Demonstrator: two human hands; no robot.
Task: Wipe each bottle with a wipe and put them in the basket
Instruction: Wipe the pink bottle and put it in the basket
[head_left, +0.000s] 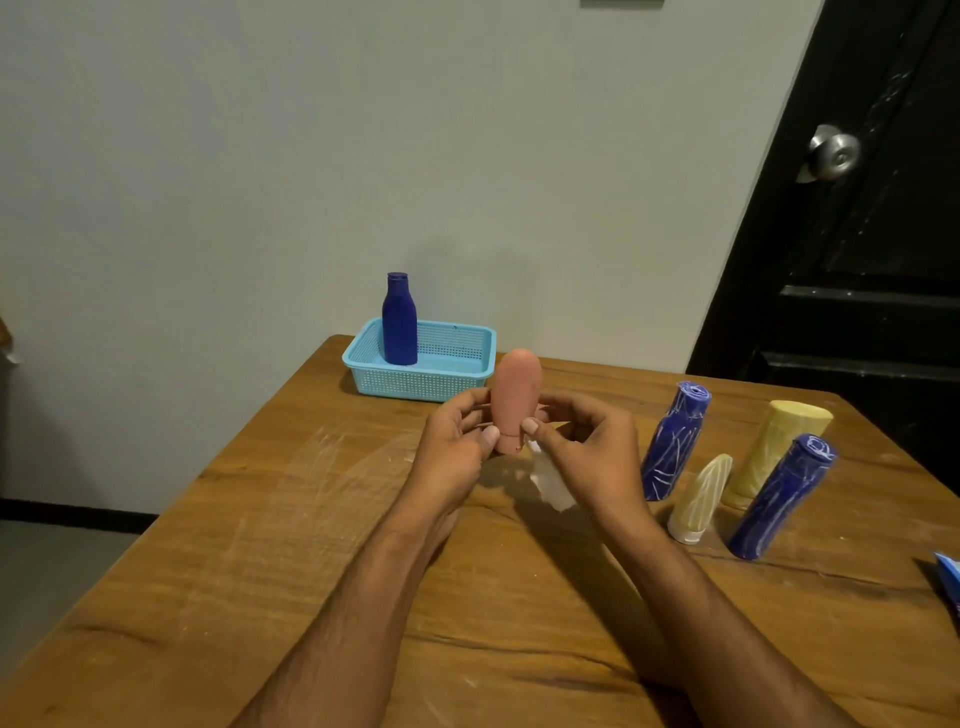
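While both hands meet above the wooden table (260, 571), a pink bottle (515, 400) is held upright between them, cap end down, just in front of the light blue basket (415, 384). Left hand (457, 447) curls round the bottle's lower part from one side, thumb against the cap end. Right hand (587, 447) pinches the same lower part from the other side, and a white wipe (550, 480) hangs from under its fingers; exactly how the wipe is gripped cannot be told. Inside the basket, at its left end, a clean dark blue bottle (399, 322) stands upright. To the right of the basket and nearer the person, four more bottles stand well apart from it, all streaked with white marks: a blue bottle (672, 441), a small cream bottle (698, 499) on its white cap, a yellow bottle (774, 447) behind that, and a second blue bottle (779, 499). Farther right of the basket, at the table's edge, a blue packet (948, 577) is only partly in view. Beyond the basket rises a pale wall (311, 156), with a dark door (857, 260) to its right.
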